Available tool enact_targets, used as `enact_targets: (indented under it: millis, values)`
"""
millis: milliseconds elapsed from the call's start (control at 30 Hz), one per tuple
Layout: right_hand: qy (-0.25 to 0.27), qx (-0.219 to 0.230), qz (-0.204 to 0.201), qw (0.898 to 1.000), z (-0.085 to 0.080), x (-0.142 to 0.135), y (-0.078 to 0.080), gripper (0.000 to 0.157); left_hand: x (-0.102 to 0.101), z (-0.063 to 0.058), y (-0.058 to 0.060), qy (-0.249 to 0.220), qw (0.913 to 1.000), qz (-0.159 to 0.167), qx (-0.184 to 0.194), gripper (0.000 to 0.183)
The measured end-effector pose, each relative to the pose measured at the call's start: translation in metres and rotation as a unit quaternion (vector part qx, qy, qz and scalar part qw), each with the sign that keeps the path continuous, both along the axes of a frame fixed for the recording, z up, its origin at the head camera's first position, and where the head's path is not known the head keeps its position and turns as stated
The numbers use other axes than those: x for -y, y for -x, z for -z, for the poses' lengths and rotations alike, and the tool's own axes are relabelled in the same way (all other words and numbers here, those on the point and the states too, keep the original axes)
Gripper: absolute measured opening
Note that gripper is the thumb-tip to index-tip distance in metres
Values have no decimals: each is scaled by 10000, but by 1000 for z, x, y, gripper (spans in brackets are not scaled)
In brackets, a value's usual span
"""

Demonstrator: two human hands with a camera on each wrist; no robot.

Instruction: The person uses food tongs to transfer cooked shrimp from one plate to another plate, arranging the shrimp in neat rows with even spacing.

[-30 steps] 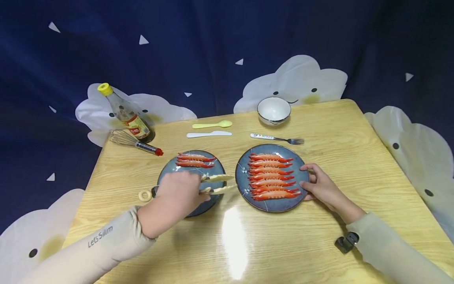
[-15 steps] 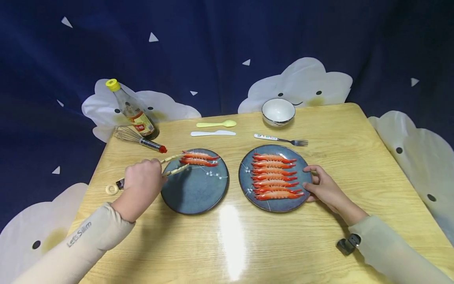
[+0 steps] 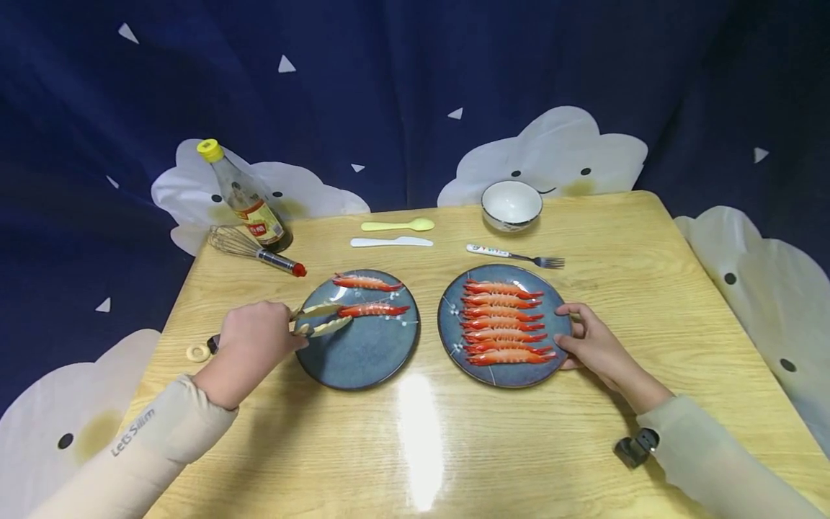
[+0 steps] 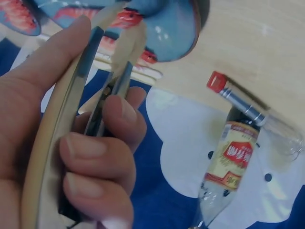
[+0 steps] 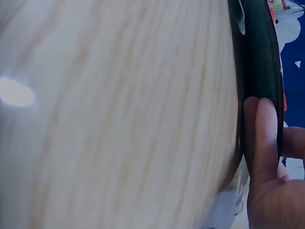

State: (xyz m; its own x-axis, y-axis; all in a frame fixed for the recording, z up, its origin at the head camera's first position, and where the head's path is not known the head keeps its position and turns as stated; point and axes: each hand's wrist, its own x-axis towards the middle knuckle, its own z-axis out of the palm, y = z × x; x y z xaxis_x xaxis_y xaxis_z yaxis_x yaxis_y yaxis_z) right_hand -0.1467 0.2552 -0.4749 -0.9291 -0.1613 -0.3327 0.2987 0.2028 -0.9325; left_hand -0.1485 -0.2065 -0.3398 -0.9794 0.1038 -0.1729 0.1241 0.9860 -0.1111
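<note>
My left hand (image 3: 256, 349) grips a pair of tongs (image 4: 71, 119), with the fingers curled round the handles. The tong tips reach over the left blue plate (image 3: 353, 364). At the tips is the left end of a red-orange shrimp (image 3: 375, 310); whether they pinch it is hard to tell. Behind it on that plate lies another shrimp (image 3: 366, 282). My right hand (image 3: 593, 346) pinches the right rim of the second blue plate (image 3: 512, 371), some fingers underneath, seen in the right wrist view. Several shrimp (image 3: 504, 324) lie there in a column.
A sauce bottle (image 3: 259, 220) with a yellow cap stands at the back left beside a whisk (image 3: 259, 252). Along the back lie a yellow spoon (image 3: 398, 225), a white knife (image 3: 392, 242) and a fork (image 3: 515, 256). A white bowl (image 3: 511, 205) stands behind the fork.
The left hand has drawn back left from between the plates, bringing the tongs to the left plate's shrimp. The front shrimp there has shifted forward, apart from the other. The right hand stays put.
</note>
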Motion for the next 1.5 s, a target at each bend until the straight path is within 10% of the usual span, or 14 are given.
enact_targets:
  millis: [1000,1500]
  values:
    - [16,-74,-68,9999,0,0,0,46,-28,-25,-40,-565,9813,946,-1579,36]
    - [305,16,-47,9995,-1,-1,-1,45,-104,-14,-42,-464,9761,2056,-536,39]
